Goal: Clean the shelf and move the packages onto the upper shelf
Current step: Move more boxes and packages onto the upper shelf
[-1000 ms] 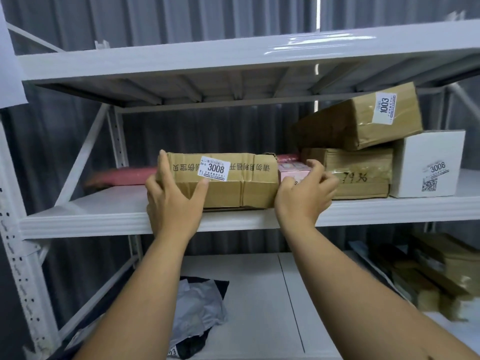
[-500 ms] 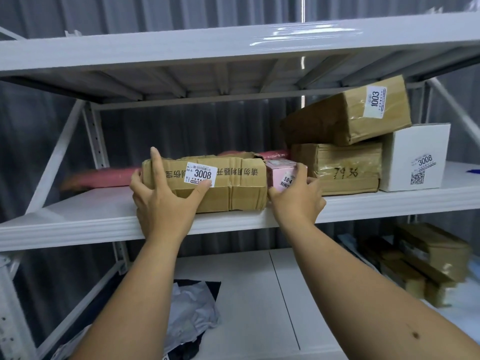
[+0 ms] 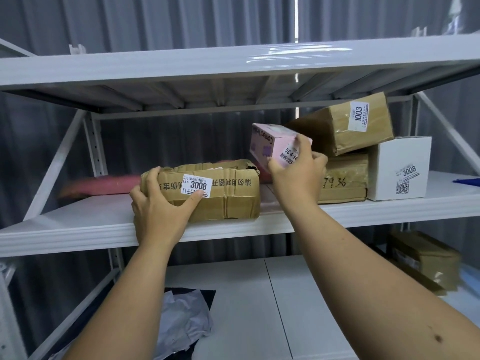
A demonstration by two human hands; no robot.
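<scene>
A worn brown cardboard box (image 3: 228, 193) labelled 3008 lies on the middle shelf (image 3: 78, 229). My left hand (image 3: 161, 209) grips its left front corner. My right hand (image 3: 296, 172) holds a small pink box (image 3: 270, 144) tilted in the air, above the brown box's right end. The white upper shelf (image 3: 181, 66) runs across the top of the view; what lies on it is hidden.
At the right of the middle shelf stand a tilted brown box labelled 1003 (image 3: 345, 126) on another brown box (image 3: 345, 178), and a white box (image 3: 400, 167). A flat pink mailer (image 3: 104, 183) lies at the back left. Grey bags (image 3: 181, 323) and brown boxes (image 3: 426, 258) lie on the lower shelf.
My right hand has taken the pink box from beside the brown box and lifted it off the shelf, tilting it. My left hand stays on the brown box.
</scene>
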